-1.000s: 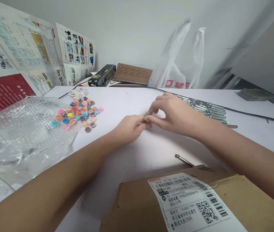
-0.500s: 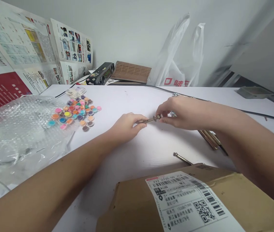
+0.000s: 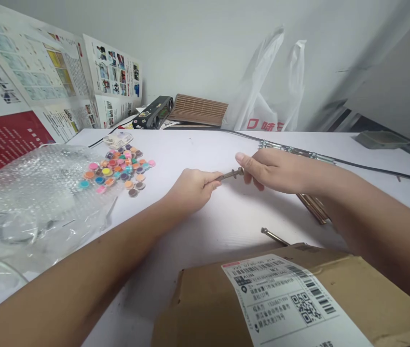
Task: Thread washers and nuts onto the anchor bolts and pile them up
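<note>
My left hand point(image 3: 194, 190) pinches one end of a metal bolt point(image 3: 231, 174) between thumb and fingers. The bolt carries a washer and a nut at its far end and points up to the right. Around that end is my right hand point(image 3: 273, 171), its thumb lifted away and its other fingers curled just behind the nut, touching or almost touching it. Silver bolts point(image 3: 292, 150) lie in a row behind my right hand, partly hidden by it. Brass-coloured bolts point(image 3: 313, 208) show below my right wrist. Another single bolt point(image 3: 274, 236) pokes out from behind the cardboard box.
A labelled cardboard box point(image 3: 198, 308) fills the near edge. Colourful small paint pots point(image 3: 121, 168) and bubble wrap point(image 3: 42, 188) lie left. At the back are a black device point(image 3: 153, 113), a bamboo mat point(image 3: 198, 110), a white plastic bag point(image 3: 263, 96), a cable point(image 3: 371, 169) and a grey tray point(image 3: 382, 140).
My hands were close together and have drawn apart, exposing the bolt between them. My right thumb has come off the nut end and lifted. The camera has shifted slightly.
</note>
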### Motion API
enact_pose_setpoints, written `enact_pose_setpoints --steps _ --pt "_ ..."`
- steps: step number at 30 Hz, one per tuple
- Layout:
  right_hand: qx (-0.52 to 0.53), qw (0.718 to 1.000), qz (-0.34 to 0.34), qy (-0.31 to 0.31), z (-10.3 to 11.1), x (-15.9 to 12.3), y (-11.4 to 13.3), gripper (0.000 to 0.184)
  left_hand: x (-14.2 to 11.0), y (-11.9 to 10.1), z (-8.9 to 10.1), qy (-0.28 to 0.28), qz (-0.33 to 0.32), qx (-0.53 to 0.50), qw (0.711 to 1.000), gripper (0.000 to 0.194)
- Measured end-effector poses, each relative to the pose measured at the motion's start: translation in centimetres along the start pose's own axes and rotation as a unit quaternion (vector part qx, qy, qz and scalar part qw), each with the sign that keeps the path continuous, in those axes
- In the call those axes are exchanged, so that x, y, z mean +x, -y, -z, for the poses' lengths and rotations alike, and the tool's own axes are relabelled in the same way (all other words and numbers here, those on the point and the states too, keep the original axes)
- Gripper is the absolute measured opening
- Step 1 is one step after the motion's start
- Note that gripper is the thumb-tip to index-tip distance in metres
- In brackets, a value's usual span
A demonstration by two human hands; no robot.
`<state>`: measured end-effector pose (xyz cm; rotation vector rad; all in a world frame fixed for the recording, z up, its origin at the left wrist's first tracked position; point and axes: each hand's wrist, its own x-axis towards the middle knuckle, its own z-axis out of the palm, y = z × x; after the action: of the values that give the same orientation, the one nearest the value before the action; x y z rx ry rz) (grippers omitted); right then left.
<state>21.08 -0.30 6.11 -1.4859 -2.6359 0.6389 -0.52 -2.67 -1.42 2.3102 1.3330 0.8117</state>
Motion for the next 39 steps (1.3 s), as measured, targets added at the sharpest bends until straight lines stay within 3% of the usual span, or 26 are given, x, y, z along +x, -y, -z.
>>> enact_pose_setpoints --steps 4,6,10,14,20,27,30,35,39 --pt "-0.03 0.995 0.084 -0.047 0.4 -0.3 -0.1 0.041 0.1 0.1 0.1 0.005 0.002 0.003 1.0 0.027" --pt "-0.063 0.992 0.092 -0.054 0.4 -0.3 -0.1 0.035 0.1 0.2 0.0 0.005 0.0 0.006 1.0 0.027" --pt "-0.071 0.996 0.043 -0.038 0.0 0.0 -0.1 0.056 0.1 0.3 0.0 0.003 -0.002 0.005 1.0 0.027" --pt "-0.044 0.991 0.097 -0.081 0.3 -0.1 -0.1 0.05 0.1 0.3 0.0 0.002 0.003 -0.006 1.0 0.028" --pt "-0.037 0.998 -0.013 0.05 1.0 -0.6 -0.7 0.06 0.1 0.1 0.1 -0.005 0.008 -0.008 1.0 0.027" --pt "-0.056 0.986 0.132 -0.084 0.6 -0.7 -0.4 0.027 0.1 0.3 0.0 -0.008 -0.003 -0.003 1.0 0.027" --pt "-0.094 0.985 0.118 -0.087 -0.2 -0.4 0.2 0.024 0.1 0.3 0.0 -0.004 -0.009 0.009 1.0 0.027" --pt "-0.112 0.988 0.043 -0.093 -0.9 0.1 0.6 0.049 0.0 0.0 0.2 -0.002 -0.018 0.025 1.0 0.027" --pt "-0.064 0.994 0.046 -0.076 -0.5 -0.2 0.6 0.036 0.1 0.0 0.2 0.0 -0.017 0.018 1.0 0.028"
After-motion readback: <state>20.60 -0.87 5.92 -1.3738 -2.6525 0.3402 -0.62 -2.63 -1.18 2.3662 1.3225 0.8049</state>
